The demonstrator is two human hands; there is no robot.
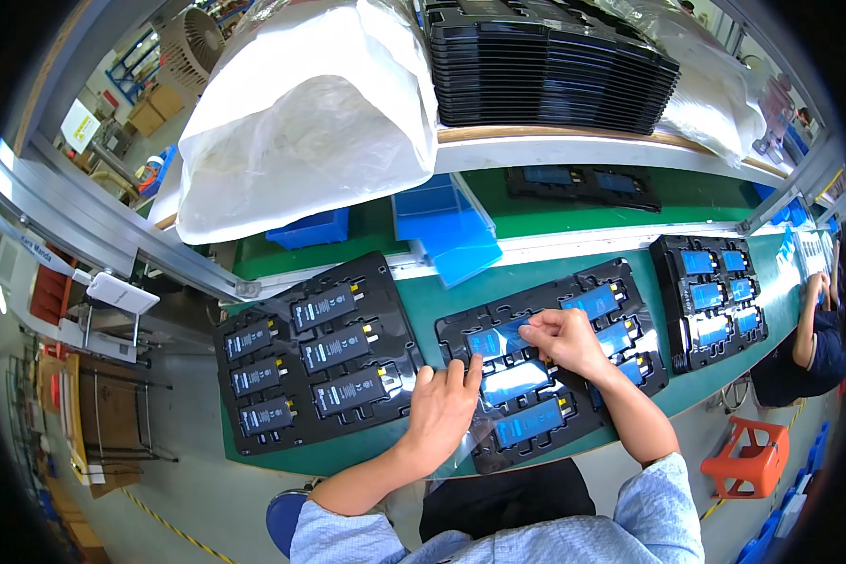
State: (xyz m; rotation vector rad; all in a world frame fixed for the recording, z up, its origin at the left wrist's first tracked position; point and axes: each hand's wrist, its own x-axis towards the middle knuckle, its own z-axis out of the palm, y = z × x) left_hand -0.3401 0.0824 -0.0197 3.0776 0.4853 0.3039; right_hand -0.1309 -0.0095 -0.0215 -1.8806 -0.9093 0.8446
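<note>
"At left?"
"Dark batteries [336, 349] are seated in a black tray [383, 291]."
"The left hand [440, 414]?"
"Spread fingers are laid at the middle tray [528, 303]'s left edge; any grip cannot be told."
"The right hand [571, 344]?"
"Fingertips are pinched together at its upper-left blue battery [492, 344]; whether anything is clamped cannot be told."

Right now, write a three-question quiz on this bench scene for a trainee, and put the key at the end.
1. How many black-faced units lie in the left tray?
2. Which tray is the right hand over? A) left B) middle C) right
3. True or false: the orange stool stands on the right side of the picture.

Key: 1. Six, in two columns of three. 2. B, the middle tray. 3. True.
</note>
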